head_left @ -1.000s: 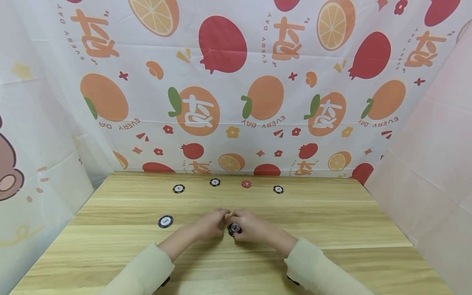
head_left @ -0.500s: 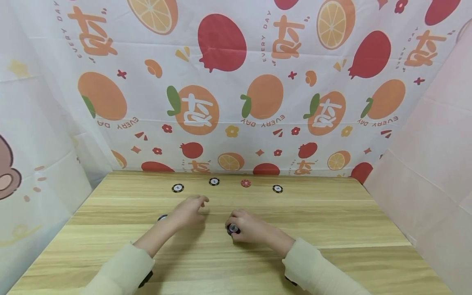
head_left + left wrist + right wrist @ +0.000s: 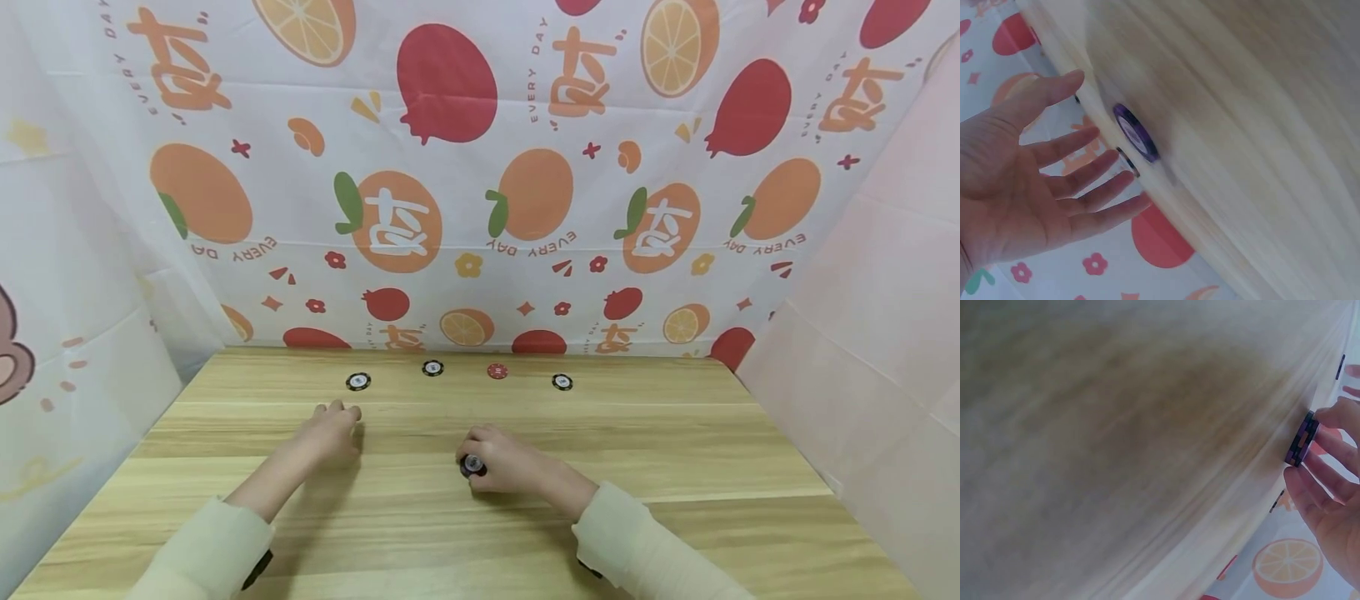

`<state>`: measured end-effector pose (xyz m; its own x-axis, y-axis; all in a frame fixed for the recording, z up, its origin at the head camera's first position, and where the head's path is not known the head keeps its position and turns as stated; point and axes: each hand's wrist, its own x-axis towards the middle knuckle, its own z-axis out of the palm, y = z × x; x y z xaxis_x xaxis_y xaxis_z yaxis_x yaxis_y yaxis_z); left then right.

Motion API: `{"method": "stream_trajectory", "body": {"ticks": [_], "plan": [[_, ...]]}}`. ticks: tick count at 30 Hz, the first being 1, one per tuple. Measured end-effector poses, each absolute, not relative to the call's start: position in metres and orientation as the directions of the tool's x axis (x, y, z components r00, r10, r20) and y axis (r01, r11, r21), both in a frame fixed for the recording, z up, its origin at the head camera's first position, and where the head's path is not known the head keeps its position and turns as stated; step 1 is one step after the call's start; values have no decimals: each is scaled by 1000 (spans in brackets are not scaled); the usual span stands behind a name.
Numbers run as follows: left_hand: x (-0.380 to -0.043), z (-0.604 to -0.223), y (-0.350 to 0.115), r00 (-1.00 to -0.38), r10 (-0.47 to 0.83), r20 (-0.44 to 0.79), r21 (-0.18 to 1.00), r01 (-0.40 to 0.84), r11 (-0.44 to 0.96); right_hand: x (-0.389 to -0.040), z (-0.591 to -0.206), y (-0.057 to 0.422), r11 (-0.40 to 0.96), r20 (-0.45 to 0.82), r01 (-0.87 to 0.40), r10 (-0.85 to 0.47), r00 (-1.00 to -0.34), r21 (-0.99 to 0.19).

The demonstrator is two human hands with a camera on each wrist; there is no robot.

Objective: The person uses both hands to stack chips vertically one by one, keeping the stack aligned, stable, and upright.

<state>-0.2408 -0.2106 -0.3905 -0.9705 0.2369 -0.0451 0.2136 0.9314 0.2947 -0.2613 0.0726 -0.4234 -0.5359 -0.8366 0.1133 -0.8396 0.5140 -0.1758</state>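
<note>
My right hand (image 3: 502,462) holds a small stack of dark poker chips (image 3: 473,465) by its rim near the middle of the table. In the right wrist view the stack (image 3: 1302,439) shows black and purple edges between the thumb and fingertips. Over to the left, my left hand (image 3: 326,437) hovers low with its fingers spread. Below that hand a purple poker chip (image 3: 1135,132) lies flat on the table in the left wrist view, apart from the fingertips (image 3: 1088,134). The hand and arm hide this chip in the head view.
Along the back of the wooden table (image 3: 637,450) lie a black chip (image 3: 358,382), another black chip (image 3: 432,368), a red chip (image 3: 497,372) and a further black chip (image 3: 562,382). A fruit-printed cloth (image 3: 468,208) hangs behind the table.
My left hand has left the stack beside my right hand and moved leftward, over the purple chip. The right hand keeps holding the stack in nearly the same place.
</note>
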Motion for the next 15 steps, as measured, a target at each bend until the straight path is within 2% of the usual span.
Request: {"method": "stream_trajectory", "body": {"ticks": [6, 15], "plan": [[-239, -394, -220, -964, 264, -35, 317, 240, 917, -261, -422, 73, 531, 69, -820, -829, -555, -215], [-241, -398, -223, -955, 297, 4, 332, 282, 900, -262, -421, 71, 546, 42, -812, -824, -564, -207]]}}
